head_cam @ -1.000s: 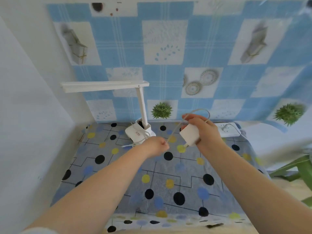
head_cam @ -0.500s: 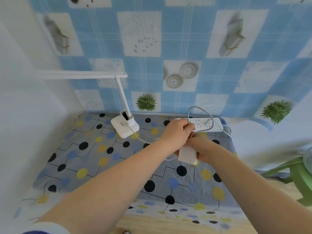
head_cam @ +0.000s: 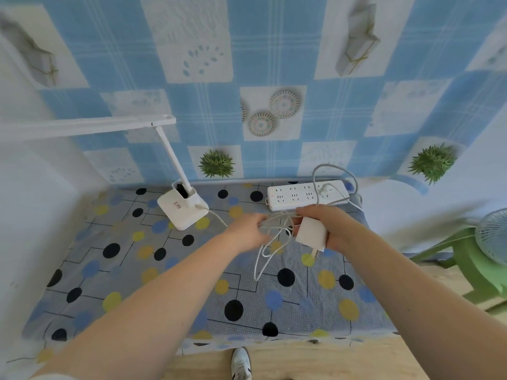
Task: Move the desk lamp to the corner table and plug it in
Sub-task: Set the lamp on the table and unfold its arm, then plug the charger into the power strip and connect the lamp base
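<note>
A: Where's the lamp (head_cam: pixel 182 207)?
B: On the table (head_cam: pixel 115 272), left of the strip (head_cam: pixel 307 195).
A: Hands?
B: Right hand (head_cam: pixel 333 229) grips the adapter (head_cam: pixel 312 233) just before the strip; left hand (head_cam: pixel 247 233) pinches the cord (head_cam: pixel 267 249).

one lamp (head_cam: pixel 182 208), one power strip (head_cam: pixel 306 194), two hands (head_cam: pixel 247 233)

Home corner: patterned wallpaper (head_cam: pixel 274 50), tablecloth (head_cam: pixel 164 283), fan (head_cam: pixel 493 237).
</note>
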